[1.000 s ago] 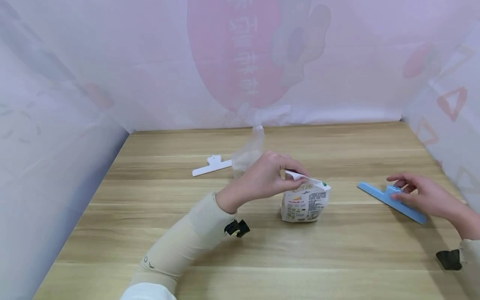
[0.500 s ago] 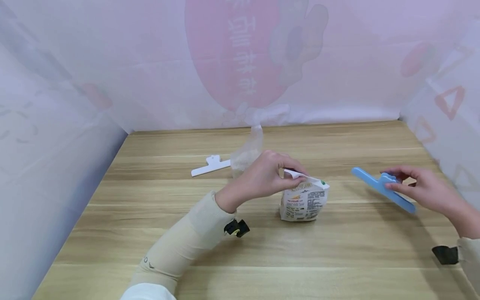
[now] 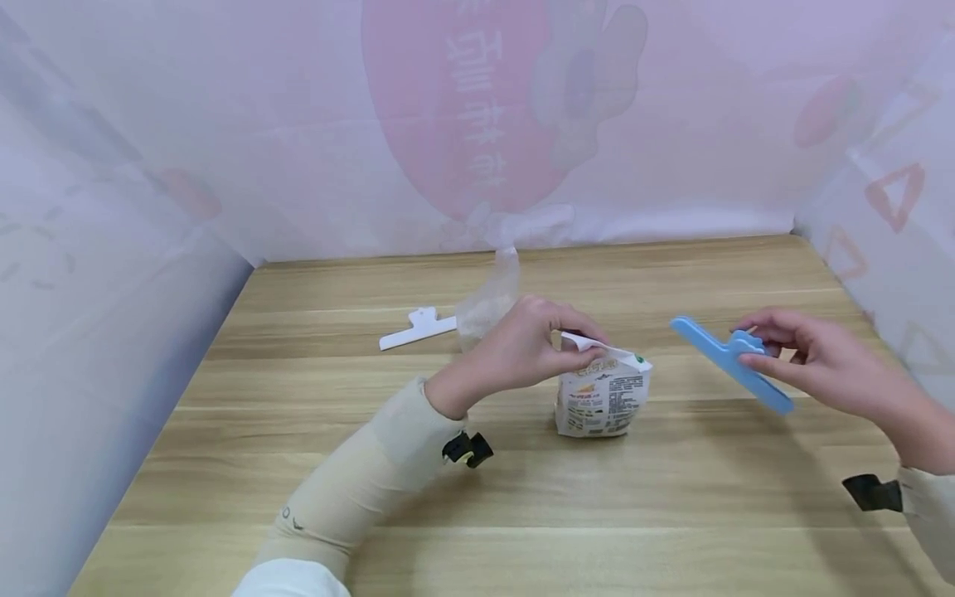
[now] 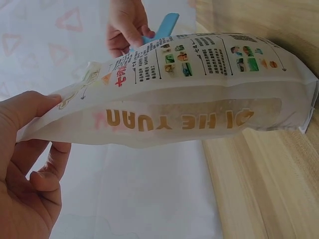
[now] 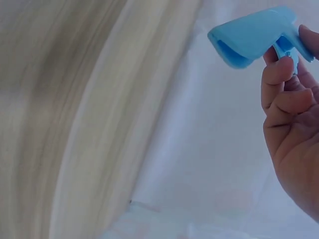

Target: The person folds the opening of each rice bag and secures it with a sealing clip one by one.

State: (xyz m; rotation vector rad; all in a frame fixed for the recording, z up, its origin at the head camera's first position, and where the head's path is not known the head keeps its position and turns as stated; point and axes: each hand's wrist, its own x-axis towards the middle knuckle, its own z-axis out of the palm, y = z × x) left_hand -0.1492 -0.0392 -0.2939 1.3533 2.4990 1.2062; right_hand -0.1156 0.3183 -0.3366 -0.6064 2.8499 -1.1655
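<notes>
A white printed food bag (image 3: 603, 398) stands upright on the wooden table, its top edge pinched between the thumb and fingers of my left hand (image 3: 533, 348). In the left wrist view the bag (image 4: 184, 94) shows gold letters and a see-through strip along its side. My right hand (image 3: 828, 365) holds a long blue bag clip (image 3: 734, 365) by its handle, above the table to the right of the bag. The right wrist view shows thumb and fingers pinching the handle of the blue clip (image 5: 254, 37). Clip and bag are apart.
A white clip (image 3: 419, 328) lies on the table (image 3: 477, 547) behind my left forearm. Beside it stands a translucent whitish thing (image 3: 492, 298), partly hidden by the left hand. Pale printed cloth walls (image 3: 313, 166) enclose the table's back and sides.
My right hand has taken the blue clip by its handle, lifted it from the table and carried it left toward the bag. The left hand keeps its hold on the bag's top.
</notes>
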